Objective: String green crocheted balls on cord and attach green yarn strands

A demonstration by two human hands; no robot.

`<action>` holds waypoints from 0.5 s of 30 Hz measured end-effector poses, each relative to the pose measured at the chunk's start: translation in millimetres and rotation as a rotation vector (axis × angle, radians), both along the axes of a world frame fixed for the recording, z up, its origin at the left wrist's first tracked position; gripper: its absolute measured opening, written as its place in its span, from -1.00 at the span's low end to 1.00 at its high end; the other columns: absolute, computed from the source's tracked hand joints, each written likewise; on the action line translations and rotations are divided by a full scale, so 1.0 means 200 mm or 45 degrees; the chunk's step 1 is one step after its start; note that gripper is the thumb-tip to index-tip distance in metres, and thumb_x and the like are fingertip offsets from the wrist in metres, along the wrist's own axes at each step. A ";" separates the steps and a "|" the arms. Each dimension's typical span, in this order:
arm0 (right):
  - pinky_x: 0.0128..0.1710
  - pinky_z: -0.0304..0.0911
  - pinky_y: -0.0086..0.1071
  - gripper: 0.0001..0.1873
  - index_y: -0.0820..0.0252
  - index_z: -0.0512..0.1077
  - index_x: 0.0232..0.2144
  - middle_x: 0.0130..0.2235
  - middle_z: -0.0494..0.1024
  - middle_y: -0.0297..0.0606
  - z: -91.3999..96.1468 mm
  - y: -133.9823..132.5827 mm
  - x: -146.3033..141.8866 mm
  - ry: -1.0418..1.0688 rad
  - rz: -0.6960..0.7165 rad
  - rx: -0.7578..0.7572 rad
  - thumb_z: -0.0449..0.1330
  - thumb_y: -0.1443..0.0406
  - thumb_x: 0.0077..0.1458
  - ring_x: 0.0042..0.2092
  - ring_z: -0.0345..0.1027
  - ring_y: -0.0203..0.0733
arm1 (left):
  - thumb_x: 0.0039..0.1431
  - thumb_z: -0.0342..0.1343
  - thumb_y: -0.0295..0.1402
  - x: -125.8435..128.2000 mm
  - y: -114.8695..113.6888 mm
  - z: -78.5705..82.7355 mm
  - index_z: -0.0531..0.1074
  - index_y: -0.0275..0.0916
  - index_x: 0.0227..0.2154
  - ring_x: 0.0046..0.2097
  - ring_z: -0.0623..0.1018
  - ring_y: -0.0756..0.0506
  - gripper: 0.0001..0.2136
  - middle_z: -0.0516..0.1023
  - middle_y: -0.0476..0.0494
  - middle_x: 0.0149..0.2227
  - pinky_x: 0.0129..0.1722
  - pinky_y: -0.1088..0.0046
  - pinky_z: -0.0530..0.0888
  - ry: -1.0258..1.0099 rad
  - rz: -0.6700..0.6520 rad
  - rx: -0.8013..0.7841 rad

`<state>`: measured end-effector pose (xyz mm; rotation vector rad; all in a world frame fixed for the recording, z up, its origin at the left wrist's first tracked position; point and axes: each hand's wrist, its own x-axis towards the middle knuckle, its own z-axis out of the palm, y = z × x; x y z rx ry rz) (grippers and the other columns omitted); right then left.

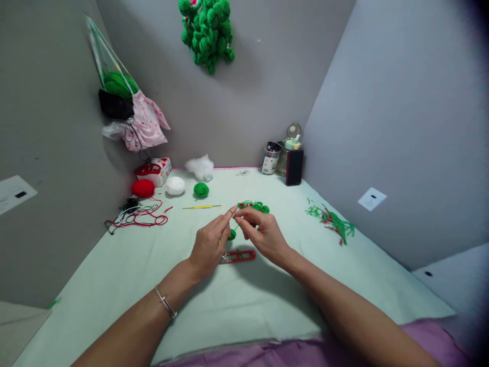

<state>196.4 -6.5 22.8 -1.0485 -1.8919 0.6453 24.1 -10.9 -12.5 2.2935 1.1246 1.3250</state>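
Both hands meet over the middle of the table. A loop of green yarn seems to pass round the raised index finger of my left hand [209, 242], whose other fingers are curled. The thumb and fingertips of my right hand [265, 234] pinch the yarn close to that finger. Below them, at the left fingers, is a small green crocheted piece [232, 235], partly hidden. Red-handled thread snips [244, 256] lie under the hands, their blade end behind the left hand. Just beyond the fingers sit green crocheted pieces [262, 207] with some red.
A yellow crochet hook [202, 207] lies left of the hands. Behind it are green [201, 190], white [175, 186] and red [143, 188] yarn balls and white stuffing [200, 168]. Yarn scraps [332, 221] lie right; a phone [294, 168] leans at the back.
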 end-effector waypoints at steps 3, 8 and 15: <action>-0.51 0.09 -0.46 -0.81 0.20 0.51 -0.21 -0.60 0.35 -0.45 -0.01 0.00 0.00 -0.031 -0.028 0.064 0.10 0.28 0.27 -0.57 0.19 -0.37 | 0.38 -0.17 -0.45 0.00 0.00 0.00 0.29 -0.24 0.27 -0.39 0.45 0.01 -0.56 0.51 -0.06 -0.35 -0.27 0.49 0.46 0.023 0.016 0.036; -0.50 0.08 -0.46 -0.82 0.20 0.50 -0.22 -0.55 0.38 -0.42 -0.03 0.00 0.00 -0.090 -0.066 0.157 0.10 0.31 0.26 -0.56 0.18 -0.38 | 0.39 -0.17 -0.44 0.00 0.00 0.01 0.31 -0.25 0.26 -0.39 0.47 0.00 -0.57 0.53 -0.07 -0.36 -0.27 0.49 0.48 0.049 0.021 0.070; -0.49 0.08 -0.45 -0.82 0.20 0.50 -0.24 -0.56 0.37 -0.42 -0.03 0.00 0.00 -0.086 -0.073 0.147 0.10 0.30 0.25 -0.56 0.17 -0.37 | 0.39 -0.15 -0.46 0.00 0.00 0.00 0.30 -0.23 0.26 -0.36 0.51 0.01 -0.57 0.60 -0.14 -0.21 -0.24 0.49 0.50 0.040 0.015 0.077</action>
